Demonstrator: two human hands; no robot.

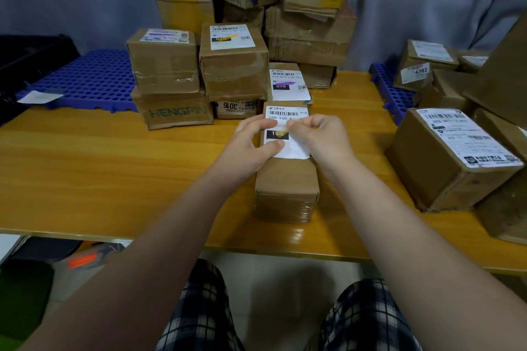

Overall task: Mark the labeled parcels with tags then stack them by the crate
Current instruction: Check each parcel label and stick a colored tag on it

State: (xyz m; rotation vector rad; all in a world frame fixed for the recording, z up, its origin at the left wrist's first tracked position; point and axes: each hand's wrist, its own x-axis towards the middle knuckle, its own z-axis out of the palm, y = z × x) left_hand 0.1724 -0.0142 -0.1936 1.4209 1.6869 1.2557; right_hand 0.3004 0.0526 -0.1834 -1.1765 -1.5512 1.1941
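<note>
Wood-grain worktop [114, 174] carried a heap of brown parcels [233, 65] along its far edge, with another large box [445, 162] at the right edge. A long parcel [286, 179] lay about midway along, running from near the front edge toward the heap, its white label [295, 151] facing up. The left hand [251, 142] held that parcel, thumb pressed on the label, fingers curled just above. The right hand [322, 137] pinched a small yellowish tag [281, 133] between thumb and forefinger, over the label's black patch, between both hands' fingertips.
</note>
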